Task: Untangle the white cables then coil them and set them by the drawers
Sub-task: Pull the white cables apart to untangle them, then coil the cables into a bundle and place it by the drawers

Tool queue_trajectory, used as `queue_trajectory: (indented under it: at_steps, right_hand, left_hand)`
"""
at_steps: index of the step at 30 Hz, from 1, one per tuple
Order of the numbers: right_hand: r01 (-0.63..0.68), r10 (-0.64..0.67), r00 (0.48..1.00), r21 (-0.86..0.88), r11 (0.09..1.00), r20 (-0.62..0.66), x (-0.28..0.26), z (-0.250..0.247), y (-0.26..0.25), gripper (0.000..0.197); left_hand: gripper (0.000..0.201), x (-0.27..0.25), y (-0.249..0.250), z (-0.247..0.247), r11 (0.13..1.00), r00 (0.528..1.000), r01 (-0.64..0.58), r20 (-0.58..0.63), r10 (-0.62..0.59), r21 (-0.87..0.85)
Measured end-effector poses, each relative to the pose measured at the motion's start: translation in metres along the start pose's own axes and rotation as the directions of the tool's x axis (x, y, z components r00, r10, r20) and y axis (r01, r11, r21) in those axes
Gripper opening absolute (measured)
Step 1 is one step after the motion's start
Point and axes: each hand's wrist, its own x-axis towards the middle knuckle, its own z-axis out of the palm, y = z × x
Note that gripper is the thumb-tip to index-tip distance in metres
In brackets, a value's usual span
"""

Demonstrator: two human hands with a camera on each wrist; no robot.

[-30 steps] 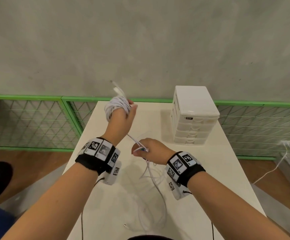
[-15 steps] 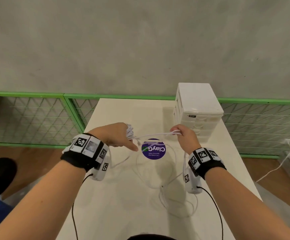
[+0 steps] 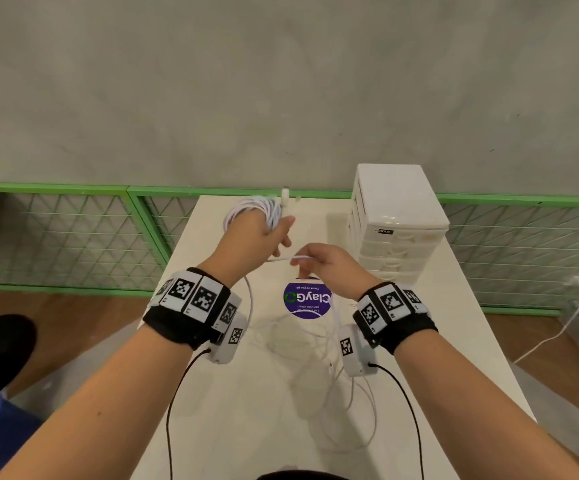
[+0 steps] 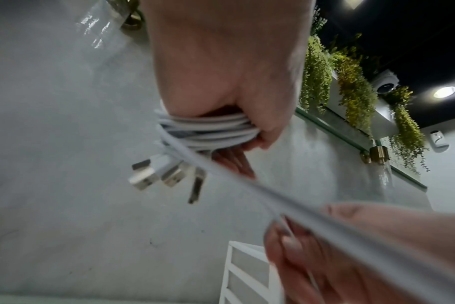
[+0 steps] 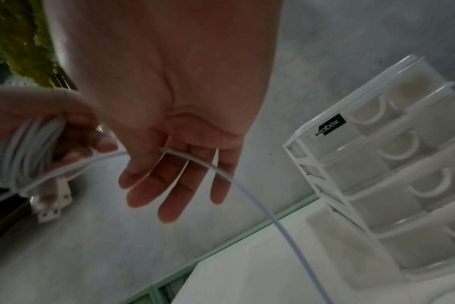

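Wrapping round gripping left fingers (image 4: 233, 161) — cable coil (image 4: 208, 131); right fingers (image 5: 169, 195) pinch taut strand (image 3: 281, 259).

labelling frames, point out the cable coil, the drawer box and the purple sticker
cable coil (image 3: 257, 206), head view, its wound loops
drawer box (image 3: 393, 195), head view, its top
purple sticker (image 3: 307, 301), head view, its middle

black wristbands (image 3: 177, 327) behind left hand (image 3: 250, 237) and right hand (image 3: 329, 265) — white plates (image 3: 194, 296) printed with black square markers; under each a white camera box (image 3: 227, 344) trailing a black cable (image 3: 177, 389).
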Motion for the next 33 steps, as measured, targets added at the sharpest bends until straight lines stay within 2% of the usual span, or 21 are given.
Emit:
queue_trajectory:
  at_steps: [1, 3, 5, 6, 8, 9, 11, 13, 15, 16, 18, 20, 22, 23, 24, 25, 27, 30, 33]
  right_hand:
    - [-0.028, 0.030, 0.999, -0.040, 0.999, 0.036, 0.000, 0.000, 0.005, 0.019]
    - [-0.077, 0.121, 0.980, -0.259, 0.963, 0.158, -0.001, -0.001, 0.016, 0.024]
    - [-0.077, 0.207, 0.942, -0.432, 0.899, 0.263, -0.005, 0.002, 0.019, 0.049]
    - [-0.071, 0.191, 0.942, -0.394, 0.917, 0.275, -0.006, 0.005, 0.016, 0.067]
    - [-0.030, 0.058, 0.980, -0.146, 0.989, 0.193, -0.004, 0.013, -0.001, 0.099]
    - [0.007, -0.003, 0.993, -0.034, 0.999, 0.119, 0.002, 0.016, -0.009, 0.109]
    - [0.107, -0.108, 0.994, 0.103, 0.989, -0.001, 0.013, 0.023, -0.023, 0.115]
    - [0.173, -0.158, 0.985, 0.278, 0.945, -0.074, 0.019, 0.027, -0.031, 0.108]
    - [0.228, -0.179, 0.969, 0.334, 0.915, -0.172, 0.020, 0.027, -0.034, 0.093]
    - [0.266, -0.199, 0.947, 0.269, 0.926, -0.251, 0.019, 0.026, -0.034, 0.090]
    - [0.303, -0.246, 0.891, 0.096, 0.948, -0.382, 0.020, 0.023, -0.029, 0.097]
    - [0.265, -0.246, 0.844, -0.027, 0.964, -0.476, 0.022, 0.021, -0.025, 0.100]
    - [0.257, -0.265, 0.812, -0.089, 0.962, -0.520, 0.023, 0.020, -0.025, 0.090]
    - [0.302, -0.284, 0.805, -0.051, 0.952, -0.521, 0.026, 0.020, -0.024, 0.079]
    - [0.338, -0.268, 0.816, 0.046, 0.940, -0.512, 0.028, 0.019, -0.025, 0.062]
    - [0.332, -0.216, 0.851, 0.171, 0.928, -0.479, 0.028, 0.018, -0.027, 0.046]
    - [0.226, -0.112, 0.924, 0.286, 0.931, -0.365, 0.024, 0.019, -0.032, 0.030]
    - [0.115, -0.066, 0.976, 0.232, 0.966, -0.209, 0.012, 0.031, -0.034, 0.020]
    - [0.090, -0.060, 0.983, 0.178, 0.980, -0.171, 0.001, 0.046, -0.030, 0.021]
  left_hand:
    - [0.047, 0.001, -0.001, -0.001, 0.996, 0.999, -0.012, -0.050, 0.007, -0.091]
    - [0.049, 0.003, -0.001, -0.005, 0.950, 0.990, -0.021, -0.138, -0.023, -0.313]
    - [0.054, 0.004, 0.003, -0.008, 0.893, 0.978, -0.037, -0.200, -0.059, -0.448]
    - [0.055, 0.003, 0.007, -0.009, 0.874, 0.975, -0.047, -0.214, -0.066, -0.484]
    - [0.051, -0.001, 0.018, -0.007, 0.817, 0.976, -0.068, -0.206, -0.064, -0.572]
    - [0.048, -0.004, 0.023, -0.005, 0.776, 0.981, -0.070, -0.184, -0.061, -0.626]
    - [0.048, -0.010, 0.032, 0.001, 0.720, 0.992, -0.037, -0.114, -0.059, -0.692]
    - [0.050, -0.013, 0.038, 0.003, 0.703, 0.998, -0.011, -0.054, -0.039, -0.711]
    - [0.049, -0.013, 0.041, 0.000, 0.700, 1.000, -0.015, -0.001, 0.019, -0.714]
    - [0.047, -0.013, 0.042, -0.004, 0.699, 0.998, -0.013, 0.029, 0.048, -0.715]
    - [0.043, -0.014, 0.043, -0.013, 0.694, 0.991, 0.009, 0.096, 0.088, -0.720]
    - [0.040, -0.016, 0.043, -0.022, 0.669, 0.978, 0.065, 0.180, 0.105, -0.741]
    - [0.038, -0.018, 0.044, -0.027, 0.641, 0.952, 0.123, 0.274, 0.140, -0.757]
    - [0.038, -0.019, 0.044, -0.028, 0.634, 0.938, 0.136, 0.305, 0.165, -0.761]
    - [0.037, -0.021, 0.045, -0.027, 0.620, 0.927, 0.142, 0.324, 0.192, -0.772]
    - [0.035, -0.021, 0.047, -0.026, 0.593, 0.920, 0.148, 0.330, 0.211, -0.792]
    - [0.033, -0.020, 0.048, -0.027, 0.510, 0.923, 0.151, 0.306, 0.234, -0.847]
    - [0.038, -0.012, 0.047, -0.031, 0.328, 0.955, 0.122, 0.201, 0.220, -0.937]
    - [0.048, -0.004, 0.042, -0.036, 0.204, 0.996, 0.065, 0.076, 0.046, -0.977]
